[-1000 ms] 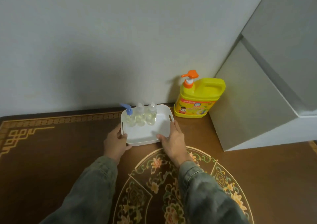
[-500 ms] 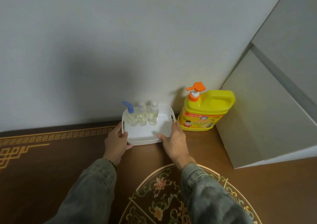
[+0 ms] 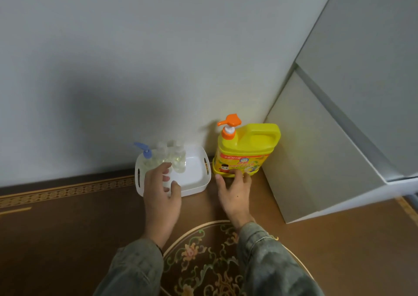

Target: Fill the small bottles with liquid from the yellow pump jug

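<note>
- Your left hand [image 3: 161, 195] holds nothing: its fingers are spread loosely over the white tray [image 3: 196, 182], reaching toward the small bottles [image 3: 178, 159].
- Your right hand [image 3: 235, 192] is also empty and open, fingertips at the base of the yellow pump jug [image 3: 245, 153].
- Three small bottles stand at the tray's back, one with a blue pump [image 3: 143, 149].
- Jug stands upright beside the tray, against the wall [image 3: 135, 58].

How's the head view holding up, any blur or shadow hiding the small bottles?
Head view: dim, with a broad shadow on the wall; the small bottles look smeared and pale against it, left hand partly covers them; wide-angle bends the cabinet edges; yellow pump jug reads clearly.
</note>
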Tool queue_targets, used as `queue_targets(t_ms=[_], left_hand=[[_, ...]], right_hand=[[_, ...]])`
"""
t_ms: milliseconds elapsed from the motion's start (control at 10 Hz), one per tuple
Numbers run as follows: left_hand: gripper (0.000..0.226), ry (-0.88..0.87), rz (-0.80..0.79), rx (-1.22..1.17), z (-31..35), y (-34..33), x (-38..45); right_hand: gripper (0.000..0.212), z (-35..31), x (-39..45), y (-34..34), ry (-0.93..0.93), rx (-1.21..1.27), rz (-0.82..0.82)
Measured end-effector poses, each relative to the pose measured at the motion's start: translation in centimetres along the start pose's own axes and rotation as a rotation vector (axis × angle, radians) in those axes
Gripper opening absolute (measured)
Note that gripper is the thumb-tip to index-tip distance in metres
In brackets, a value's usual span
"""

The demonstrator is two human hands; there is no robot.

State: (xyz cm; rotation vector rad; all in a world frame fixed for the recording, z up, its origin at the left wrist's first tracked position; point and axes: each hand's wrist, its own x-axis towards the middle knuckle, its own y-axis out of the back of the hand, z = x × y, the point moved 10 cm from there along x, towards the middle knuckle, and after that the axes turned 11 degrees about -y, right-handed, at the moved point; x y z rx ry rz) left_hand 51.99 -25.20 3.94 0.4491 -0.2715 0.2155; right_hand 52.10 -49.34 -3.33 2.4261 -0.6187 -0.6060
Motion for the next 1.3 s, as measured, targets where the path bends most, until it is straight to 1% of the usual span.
queue_targets(t_ms=[100,300,400,500,600,700,800,900,1000,1100,1200,1300], left_hand=[[0.044,0.011,-0.033,-0.009,-0.5,-0.5,0.2],[0.041,0.059,-0.034,0.022,-2.3,0.3,0.1],[0.038,0.091,-0.049,0.074,-3.5,1.2,-0.2],[0.038,0.075,-0.067,0.302,-5.1,2.9,-0.6],[0.047,0.141,-0.112,0.426,-6.8,3.9,-1.5],[0.048,0.242,-0.182,0.223,-7.8,3.3,-2.3],[0.055,0.246,-0.257,0.182,-8.5,2.8,-2.2],[0.066,0.296,-0.291,0.145,-9.3,2.6,-1.9],[0.069,0.284,-0.312,0.12,-8.8,2.5,-1.8],[0.074,0.297,-0.371,0.103,-8.9,2.4,-1.8],[0.075,0.297,-0.367,0.126,-8.1,3.7,-2.3],[0.07,0.211,-0.264,0.122,-5.4,5.9,-1.2]], right_hand=[[0.045,0.1,0.7,0.2,0.027,0.001,0.018],[0.031,0.0,1.9,0.7,0.055,0.009,0.044],[0.026,-0.4,1.0,1.1,0.071,0.058,0.095],[0.023,-2.3,-1.5,0.1,0.153,0.072,0.117],[0.029,-5.0,-4.0,-2.1,0.299,0.011,0.042],[0.027,-5.3,-4.6,-3.3,0.3,-0.028,0.008],[0.026,-4.6,-4.6,-4.3,0.285,-0.095,-0.011],[0.026,-4.3,-4.3,-4.7,0.258,-0.108,-0.005],[0.032,-4.3,-4.1,-5.1,0.213,-0.121,-0.033],[0.036,-4.4,-3.9,-4.6,0.193,-0.115,-0.044],[0.037,-5.0,-5.1,-3.1,0.221,-0.108,-0.027],[0.039,-6.1,-6.3,-1.4,0.264,-0.097,-0.005]])
